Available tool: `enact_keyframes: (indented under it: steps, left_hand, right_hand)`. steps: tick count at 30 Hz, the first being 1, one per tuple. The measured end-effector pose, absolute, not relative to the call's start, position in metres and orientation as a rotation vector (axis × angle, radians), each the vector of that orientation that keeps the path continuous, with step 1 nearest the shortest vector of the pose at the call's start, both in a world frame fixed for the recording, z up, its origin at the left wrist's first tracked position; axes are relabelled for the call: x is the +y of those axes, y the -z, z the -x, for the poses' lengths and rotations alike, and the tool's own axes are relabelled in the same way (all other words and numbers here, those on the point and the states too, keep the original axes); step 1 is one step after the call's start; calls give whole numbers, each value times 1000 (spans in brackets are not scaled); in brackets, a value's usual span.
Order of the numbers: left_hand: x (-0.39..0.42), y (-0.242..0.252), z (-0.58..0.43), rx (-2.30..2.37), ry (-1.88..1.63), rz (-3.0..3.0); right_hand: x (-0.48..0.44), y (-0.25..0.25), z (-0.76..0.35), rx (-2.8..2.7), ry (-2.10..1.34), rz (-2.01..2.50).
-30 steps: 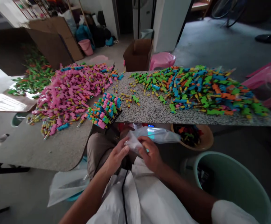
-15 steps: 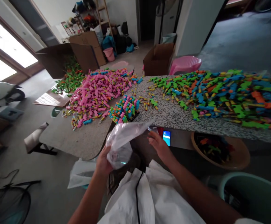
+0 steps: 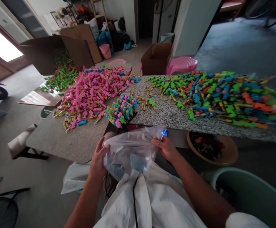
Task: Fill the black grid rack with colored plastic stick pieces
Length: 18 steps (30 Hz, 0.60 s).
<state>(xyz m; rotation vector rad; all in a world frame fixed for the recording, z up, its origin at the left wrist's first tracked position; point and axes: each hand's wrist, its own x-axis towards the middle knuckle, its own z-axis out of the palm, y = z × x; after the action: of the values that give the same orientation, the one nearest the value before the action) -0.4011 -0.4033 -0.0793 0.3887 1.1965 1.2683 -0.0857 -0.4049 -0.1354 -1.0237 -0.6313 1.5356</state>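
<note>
A clear plastic bag (image 3: pixel 130 148) is stretched sideways in front of my body. My left hand (image 3: pixel 98 158) grips its left edge, thumb and fingers pinching the film. On the other side, my right hand (image 3: pixel 165 147) pinches the bag's right upper edge. Just beyond the bag stands a block of small pieces with flower-shaped tops (image 3: pixel 121 110) in pink, blue, green and orange. A phone (image 3: pixel 164 133) with a lit blue screen shows only in part behind my right hand.
Pink toy pieces (image 3: pixel 88 91) are heaped on the left table. Green, blue and orange ones (image 3: pixel 223 95) cover the stone counter (image 3: pixel 166 114). Below it at right are a tan basin (image 3: pixel 230 150) and a green tub (image 3: pixel 249 180). A cardboard box (image 3: pixel 157 58) stands behind.
My right hand has taken hold of the bag's edge, and the bag is now spread wide between both hands. The view has shifted slightly, and the phone is more covered.
</note>
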Motion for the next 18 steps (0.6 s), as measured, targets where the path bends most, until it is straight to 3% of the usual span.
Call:
enact_keyframes:
  steps: [7,11,15,18]
  left_hand:
    - [-397,104,402,1255,-1254,-666]
    - [-392,122,406,1496,-1058,-1074]
    - [-398,104,384,1906,-969,-1668]
    - [-415,76,345,1646,-1062,-2071]
  right_hand:
    - [-432,139,47,-386,-1640,886]
    - [-443,146,28,-433,-1609,946]
    - [-450,138,25,-512,-1530,1026]
    - [-452,123,37,-628,-1455,1016]
